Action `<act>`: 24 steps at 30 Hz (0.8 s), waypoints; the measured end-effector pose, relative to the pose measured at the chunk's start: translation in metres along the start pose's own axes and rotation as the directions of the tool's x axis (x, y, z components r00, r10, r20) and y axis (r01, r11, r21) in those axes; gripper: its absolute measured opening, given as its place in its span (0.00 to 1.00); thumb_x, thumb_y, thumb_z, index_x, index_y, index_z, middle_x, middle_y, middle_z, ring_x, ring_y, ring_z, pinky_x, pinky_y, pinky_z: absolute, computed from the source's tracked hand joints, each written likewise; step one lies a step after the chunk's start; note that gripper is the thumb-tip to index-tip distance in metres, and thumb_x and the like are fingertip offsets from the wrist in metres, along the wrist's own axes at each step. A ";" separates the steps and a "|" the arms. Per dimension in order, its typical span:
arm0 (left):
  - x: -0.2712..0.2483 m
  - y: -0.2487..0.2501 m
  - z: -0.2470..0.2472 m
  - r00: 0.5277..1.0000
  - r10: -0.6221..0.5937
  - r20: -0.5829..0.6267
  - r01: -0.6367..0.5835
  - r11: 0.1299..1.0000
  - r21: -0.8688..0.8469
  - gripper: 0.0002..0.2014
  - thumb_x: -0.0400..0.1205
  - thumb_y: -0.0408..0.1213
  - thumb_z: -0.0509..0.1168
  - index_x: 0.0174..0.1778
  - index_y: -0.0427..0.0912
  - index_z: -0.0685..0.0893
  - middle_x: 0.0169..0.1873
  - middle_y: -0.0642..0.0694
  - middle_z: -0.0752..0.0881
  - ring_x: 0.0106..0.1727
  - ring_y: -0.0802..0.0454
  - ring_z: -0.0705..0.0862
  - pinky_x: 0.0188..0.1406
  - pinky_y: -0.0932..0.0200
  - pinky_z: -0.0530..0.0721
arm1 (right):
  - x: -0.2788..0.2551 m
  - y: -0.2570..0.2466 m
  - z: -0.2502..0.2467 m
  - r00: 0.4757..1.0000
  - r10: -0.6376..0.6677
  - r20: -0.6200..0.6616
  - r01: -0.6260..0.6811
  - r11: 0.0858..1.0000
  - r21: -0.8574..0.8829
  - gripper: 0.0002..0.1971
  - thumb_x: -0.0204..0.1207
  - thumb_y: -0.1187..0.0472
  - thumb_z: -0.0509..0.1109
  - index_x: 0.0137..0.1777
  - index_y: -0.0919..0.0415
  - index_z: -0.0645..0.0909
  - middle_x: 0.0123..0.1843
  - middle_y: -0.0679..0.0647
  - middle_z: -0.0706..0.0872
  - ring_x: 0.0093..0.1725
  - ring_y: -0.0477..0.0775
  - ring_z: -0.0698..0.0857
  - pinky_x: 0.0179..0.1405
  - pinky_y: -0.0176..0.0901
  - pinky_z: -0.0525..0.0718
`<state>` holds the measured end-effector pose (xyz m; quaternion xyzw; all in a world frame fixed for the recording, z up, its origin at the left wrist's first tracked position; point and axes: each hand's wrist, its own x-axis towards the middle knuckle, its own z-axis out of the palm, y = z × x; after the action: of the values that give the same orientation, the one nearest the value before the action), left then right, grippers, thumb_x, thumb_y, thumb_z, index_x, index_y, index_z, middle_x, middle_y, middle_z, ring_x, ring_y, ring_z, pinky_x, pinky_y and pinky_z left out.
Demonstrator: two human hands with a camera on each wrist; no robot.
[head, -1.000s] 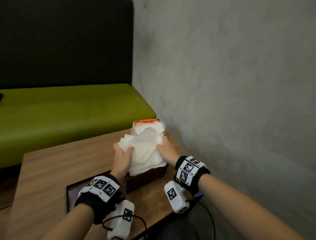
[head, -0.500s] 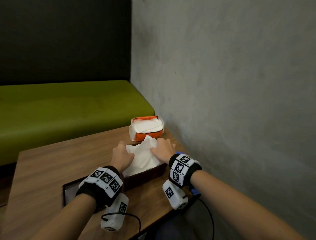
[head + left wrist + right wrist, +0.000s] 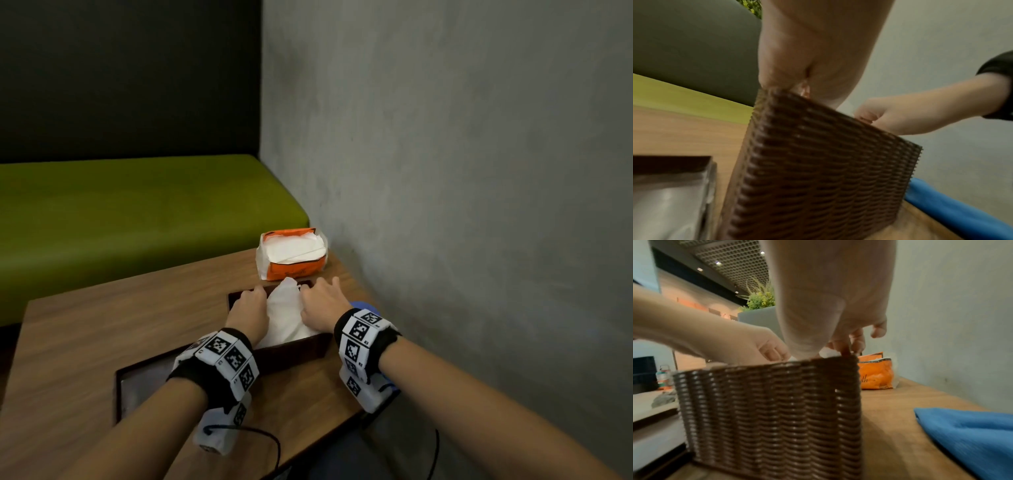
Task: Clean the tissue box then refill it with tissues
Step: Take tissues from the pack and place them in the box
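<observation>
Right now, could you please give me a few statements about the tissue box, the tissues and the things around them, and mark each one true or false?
1. Both hands, left hand and right hand, are at the white tissues in the brown woven tissue box. True.
2. The orange tissue pack lies inside the box. False: it sits on the wooden table beyond the box, near the wall.
3. A blue cloth lies on the table to the right of the box. True.
4. The orange pack is sealed. False: its top is open, showing white tissues.
</observation>
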<state>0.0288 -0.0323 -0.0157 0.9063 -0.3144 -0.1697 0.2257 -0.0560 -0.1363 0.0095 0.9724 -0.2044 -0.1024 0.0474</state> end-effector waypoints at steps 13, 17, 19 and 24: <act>0.000 -0.005 0.001 0.989 0.147 0.023 -0.146 0.934 0.327 0.11 0.82 0.25 0.54 0.57 0.34 0.77 0.59 0.35 0.80 0.61 0.37 0.82 0.56 0.49 0.81 | -0.006 -0.009 0.001 0.970 -0.203 -0.136 0.207 0.978 0.015 0.13 0.75 0.73 0.61 0.58 0.68 0.78 0.60 0.65 0.83 0.60 0.66 0.78 0.56 0.56 0.77; -0.001 -0.006 0.005 0.988 0.146 0.054 -0.155 0.890 0.429 0.12 0.83 0.28 0.55 0.62 0.36 0.76 0.62 0.38 0.81 0.63 0.41 0.82 0.58 0.52 0.81 | -0.006 -0.015 0.003 0.963 -0.247 0.109 0.263 0.949 -0.172 0.12 0.79 0.68 0.58 0.57 0.68 0.79 0.61 0.65 0.84 0.63 0.65 0.79 0.63 0.55 0.73; -0.001 -0.006 0.009 0.988 0.133 0.079 -0.154 0.862 0.483 0.13 0.84 0.29 0.54 0.63 0.37 0.76 0.63 0.39 0.82 0.64 0.42 0.82 0.58 0.53 0.81 | -0.005 -0.017 0.000 0.956 -0.248 0.156 0.271 0.951 -0.149 0.13 0.79 0.70 0.58 0.60 0.69 0.78 0.64 0.66 0.82 0.65 0.65 0.79 0.63 0.55 0.75; -0.004 0.001 0.010 0.949 0.310 0.049 -0.280 0.767 0.578 0.17 0.82 0.32 0.58 0.68 0.38 0.71 0.66 0.41 0.78 0.69 0.44 0.75 0.62 0.52 0.78 | -0.003 -0.018 -0.012 0.990 -0.143 -0.009 0.143 0.985 0.101 0.15 0.77 0.75 0.60 0.62 0.69 0.76 0.65 0.67 0.79 0.65 0.68 0.79 0.60 0.55 0.79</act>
<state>0.0211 -0.0338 -0.0234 0.8748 -0.4836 -0.0061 -0.0285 -0.0490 -0.1177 0.0190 0.9857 -0.1390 -0.0944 -0.0095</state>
